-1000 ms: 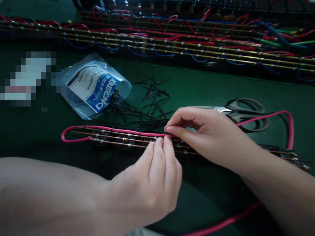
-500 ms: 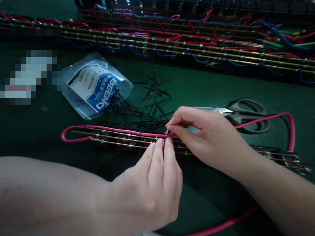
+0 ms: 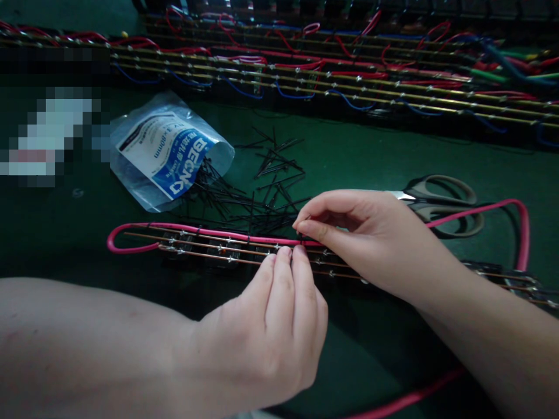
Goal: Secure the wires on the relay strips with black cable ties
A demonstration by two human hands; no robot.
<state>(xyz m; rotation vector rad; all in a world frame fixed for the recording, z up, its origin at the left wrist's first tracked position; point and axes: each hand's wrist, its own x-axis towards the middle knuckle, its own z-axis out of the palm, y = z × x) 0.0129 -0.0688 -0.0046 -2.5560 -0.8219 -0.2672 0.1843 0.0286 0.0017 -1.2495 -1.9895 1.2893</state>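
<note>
A pink cable (image 3: 227,234) runs along the top edge of a narrow assembly of copper rods (image 3: 201,254), bound to it by black ties at several spots. My left hand (image 3: 279,326) has its fingers pressed together on the rods near the middle of the assembly. Just above those fingertips, my right hand (image 3: 349,233) pinches at a black tie (image 3: 301,237) around the cable; thumb and forefinger are closed on its thin end. The cable loops back at the assembly's left end. The undersides of my left fingers are hidden.
Loose black ties (image 3: 279,169) are scattered beyond the hands, beside an open plastic bag (image 3: 170,154) of more ties. Scissors (image 3: 441,203) lie behind my right wrist. A longer wired rod assembly (image 3: 327,81) crosses the back. Another pink cable stretch (image 3: 406,401) is at the bottom.
My right hand has shifted slightly, its palm moving right and covering more of the scissors' blades. My left hand stays almost in place on the rods.
</note>
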